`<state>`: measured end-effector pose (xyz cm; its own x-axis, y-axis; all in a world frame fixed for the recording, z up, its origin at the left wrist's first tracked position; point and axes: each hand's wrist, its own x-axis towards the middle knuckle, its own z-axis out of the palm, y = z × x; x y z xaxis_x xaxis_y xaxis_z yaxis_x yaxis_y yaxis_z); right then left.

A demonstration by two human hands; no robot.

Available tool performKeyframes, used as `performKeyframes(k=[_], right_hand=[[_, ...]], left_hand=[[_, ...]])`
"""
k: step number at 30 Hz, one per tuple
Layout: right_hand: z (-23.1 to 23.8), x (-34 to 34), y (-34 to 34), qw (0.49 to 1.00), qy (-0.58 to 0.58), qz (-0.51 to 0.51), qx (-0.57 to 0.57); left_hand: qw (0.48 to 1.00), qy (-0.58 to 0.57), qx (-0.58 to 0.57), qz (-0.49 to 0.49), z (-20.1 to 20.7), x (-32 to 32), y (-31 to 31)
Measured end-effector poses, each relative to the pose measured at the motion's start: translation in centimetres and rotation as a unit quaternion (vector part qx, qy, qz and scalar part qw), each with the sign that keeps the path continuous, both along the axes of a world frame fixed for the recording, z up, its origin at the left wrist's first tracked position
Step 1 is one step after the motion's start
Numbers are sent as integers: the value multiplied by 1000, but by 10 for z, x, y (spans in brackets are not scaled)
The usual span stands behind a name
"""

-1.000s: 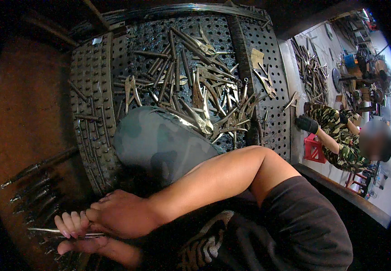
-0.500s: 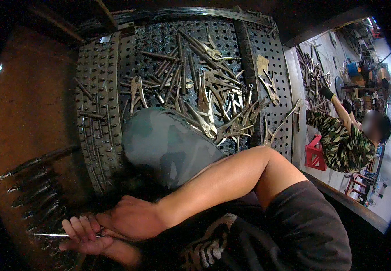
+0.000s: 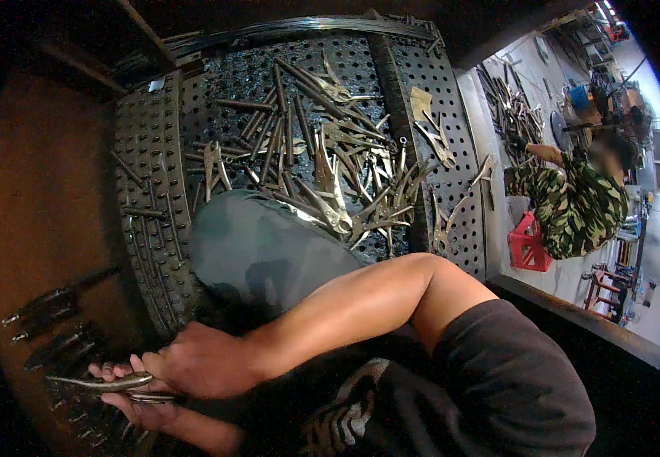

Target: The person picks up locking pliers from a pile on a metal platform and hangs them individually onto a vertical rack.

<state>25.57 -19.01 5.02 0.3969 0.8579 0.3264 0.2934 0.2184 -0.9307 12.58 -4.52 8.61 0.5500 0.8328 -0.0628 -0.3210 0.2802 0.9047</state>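
Holding metal handle (image 3: 101,382) near desk's (image 3: 450,90) lower-left corner: left hand (image 3: 145,412) pinching it, thumb against fingers; right hand (image 3: 202,361) alongside, fingers hidden, cannot tell grip. Pliers (image 3: 338,217) heaped on desk.

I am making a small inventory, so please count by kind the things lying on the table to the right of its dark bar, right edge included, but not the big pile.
Plier-like tools: 3
Tan flat piece: 1
Total: 4
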Motion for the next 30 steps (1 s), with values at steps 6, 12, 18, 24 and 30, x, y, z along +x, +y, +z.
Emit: performKeyframes(k=[6, 12, 18, 24, 30], right_hand=[[4, 8, 0, 997, -16, -50, 51], [1, 7, 1, 991, -110, -73, -15], [2, 0, 0, 983, -150, 44, -100], [-3, -18, -4, 968, -201, 51, -143], [7, -10, 1, 954, -216, 62, -198]], left_hand=[[973, 163, 76, 148, 0, 24, -20], [975, 169, 4, 147, 15, 40, -24], [986, -120, -117, 3, 12, 61, -27], [983, -105, -74, -132, 7, 41, -20], [975, -138, -99, -142, 2, 34, -6]])
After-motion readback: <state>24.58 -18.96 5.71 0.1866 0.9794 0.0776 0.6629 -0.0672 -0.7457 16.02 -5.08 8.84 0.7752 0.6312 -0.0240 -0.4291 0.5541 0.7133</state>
